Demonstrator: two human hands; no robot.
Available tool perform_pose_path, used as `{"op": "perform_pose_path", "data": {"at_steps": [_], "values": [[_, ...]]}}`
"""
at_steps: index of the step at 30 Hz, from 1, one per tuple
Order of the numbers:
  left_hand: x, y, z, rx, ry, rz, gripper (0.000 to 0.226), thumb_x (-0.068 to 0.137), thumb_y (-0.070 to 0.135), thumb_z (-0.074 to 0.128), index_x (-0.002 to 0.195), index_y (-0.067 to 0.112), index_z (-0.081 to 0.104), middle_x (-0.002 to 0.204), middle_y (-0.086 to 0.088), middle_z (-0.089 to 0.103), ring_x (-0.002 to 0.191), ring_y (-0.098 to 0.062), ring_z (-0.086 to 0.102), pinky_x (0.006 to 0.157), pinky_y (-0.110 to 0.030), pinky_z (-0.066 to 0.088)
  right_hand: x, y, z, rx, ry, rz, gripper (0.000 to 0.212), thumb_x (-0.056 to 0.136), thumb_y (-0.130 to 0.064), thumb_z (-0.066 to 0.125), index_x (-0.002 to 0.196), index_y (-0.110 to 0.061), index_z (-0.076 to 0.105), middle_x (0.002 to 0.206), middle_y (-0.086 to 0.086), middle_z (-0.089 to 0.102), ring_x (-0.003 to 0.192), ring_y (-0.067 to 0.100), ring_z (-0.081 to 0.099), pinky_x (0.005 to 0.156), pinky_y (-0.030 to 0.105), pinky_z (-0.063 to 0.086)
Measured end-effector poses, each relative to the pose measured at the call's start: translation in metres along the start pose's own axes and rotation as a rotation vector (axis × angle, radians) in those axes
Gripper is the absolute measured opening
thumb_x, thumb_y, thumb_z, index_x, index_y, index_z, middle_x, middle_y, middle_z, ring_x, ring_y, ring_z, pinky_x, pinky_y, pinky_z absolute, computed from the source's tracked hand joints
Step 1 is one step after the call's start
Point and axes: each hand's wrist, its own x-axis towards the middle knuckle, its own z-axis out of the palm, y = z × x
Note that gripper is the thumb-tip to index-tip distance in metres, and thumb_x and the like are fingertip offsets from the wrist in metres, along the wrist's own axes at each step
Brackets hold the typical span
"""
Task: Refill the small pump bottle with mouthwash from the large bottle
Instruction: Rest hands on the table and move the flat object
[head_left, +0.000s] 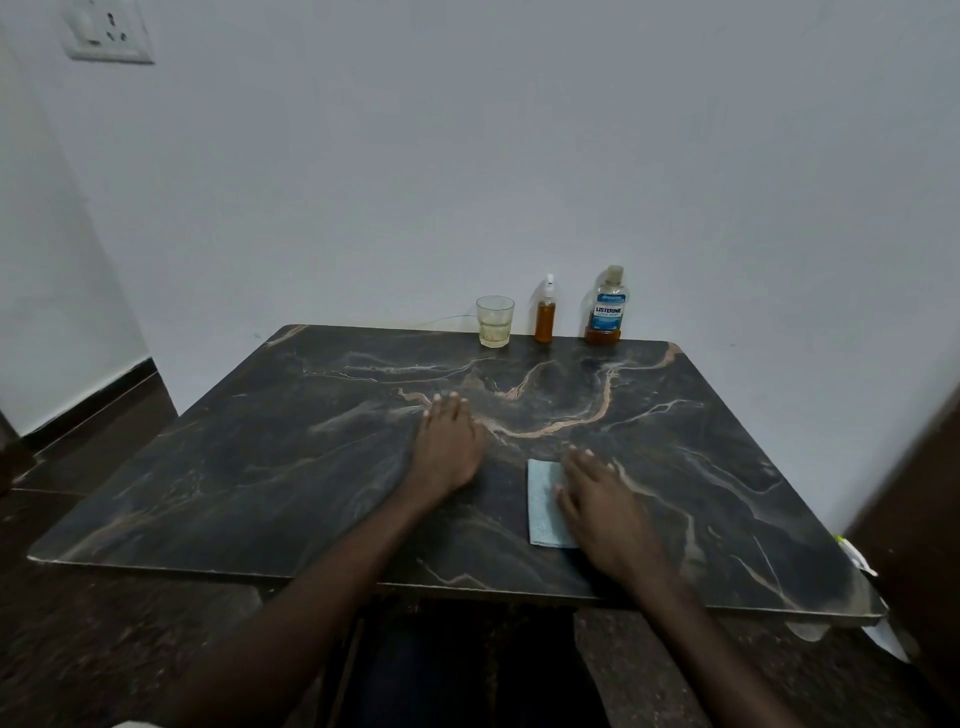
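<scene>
The small pump bottle (544, 313), filled with amber liquid and topped by a white pump, stands upright at the table's far edge. To its right stands the large mouthwash bottle (607, 306) with a blue label, a pale cap and a little amber liquid at the bottom. My left hand (445, 448) lies flat on the middle of the table, palm down, holding nothing. My right hand (602, 499) rests flat with its fingers on the right edge of a light blue cloth (543, 501). Both hands are well short of the bottles.
A clear drinking glass (495, 320) with a little pale liquid stands left of the pump bottle. All three stand on a dark marble-patterned table (260, 467) pushed against a white wall. A dark wooden surface (914, 499) rises at the right edge.
</scene>
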Motion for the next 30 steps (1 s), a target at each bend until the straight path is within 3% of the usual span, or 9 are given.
{"op": "perform_pose_path", "data": {"at_steps": [3, 6, 15, 18, 22, 25, 30], "values": [[0.018, -0.033, -0.004, 0.088, 0.000, -0.042, 0.058, 0.112, 0.035, 0.024, 0.162, 0.007, 0.023, 0.172, -0.016, 0.016, 0.160, -0.034, 0.007, 0.130, -0.049, 0.008, 0.002, -0.025, 0.018, -0.114, -0.119, 0.053, 0.057, 0.112, -0.034, 0.025, 0.161, -0.004, 0.023, 0.171, 0.015, 0.015, 0.160, 0.030, 0.008, 0.129, 0.041, 0.009], [0.030, -0.048, -0.006, 0.143, -0.032, -0.021, 0.058, 0.111, 0.034, 0.024, 0.163, 0.008, 0.023, 0.172, -0.016, 0.015, 0.160, -0.034, 0.006, 0.131, -0.049, 0.006, 0.011, -0.049, 0.029, -0.217, -0.121, 0.073, 0.058, 0.112, -0.031, 0.019, 0.162, 0.000, 0.017, 0.171, 0.020, 0.011, 0.160, 0.033, 0.006, 0.130, 0.044, 0.006], [0.076, -0.069, -0.007, 0.077, -0.003, -0.060, 0.052, 0.111, 0.028, 0.030, 0.156, 0.006, 0.039, 0.169, -0.014, 0.028, 0.159, -0.032, 0.017, 0.129, -0.048, 0.014, 0.114, -0.071, 0.060, -0.259, -0.243, -0.020, 0.066, 0.108, -0.027, 0.041, 0.163, -0.005, 0.012, 0.169, 0.026, 0.010, 0.158, 0.041, 0.008, 0.128, 0.053, 0.009], [0.082, -0.074, 0.003, 0.054, -0.028, -0.054, 0.052, 0.111, 0.028, 0.030, 0.158, 0.007, 0.036, 0.169, -0.014, 0.028, 0.159, -0.032, 0.019, 0.128, -0.047, 0.015, 0.162, -0.056, 0.069, -0.236, -0.272, -0.025, 0.062, 0.109, -0.027, 0.037, 0.163, -0.005, 0.014, 0.172, 0.018, 0.010, 0.159, 0.038, 0.008, 0.128, 0.052, 0.009], [0.085, -0.079, 0.012, 0.043, -0.011, -0.034, 0.053, 0.111, 0.027, 0.030, 0.160, 0.006, 0.032, 0.169, -0.014, 0.026, 0.159, -0.030, 0.018, 0.129, -0.045, 0.014, 0.210, -0.024, 0.065, -0.259, -0.341, -0.014, 0.072, 0.106, -0.028, 0.048, 0.164, -0.005, 0.010, 0.173, 0.015, 0.006, 0.159, 0.036, 0.006, 0.127, 0.053, 0.008], [0.086, -0.082, 0.015, 0.044, 0.004, -0.029, 0.053, 0.111, 0.028, 0.030, 0.160, 0.006, 0.032, 0.169, -0.013, 0.027, 0.159, -0.030, 0.018, 0.129, -0.044, 0.014, 0.235, 0.006, 0.055, -0.242, -0.361, 0.020, 0.063, 0.110, -0.027, 0.037, 0.164, -0.008, 0.012, 0.173, 0.013, 0.008, 0.159, 0.035, 0.006, 0.127, 0.053, 0.006], [0.085, -0.082, 0.016, 0.066, 0.012, -0.023, 0.054, 0.111, 0.028, 0.029, 0.161, 0.007, 0.030, 0.170, -0.013, 0.025, 0.159, -0.028, 0.018, 0.129, -0.043, 0.013, 0.247, 0.081, 0.024, -0.290, -0.338, 0.137, 0.066, 0.104, -0.024, 0.052, 0.161, -0.007, 0.024, 0.169, 0.015, 0.022, 0.156, 0.036, 0.022, 0.126, 0.057, 0.020]]}}
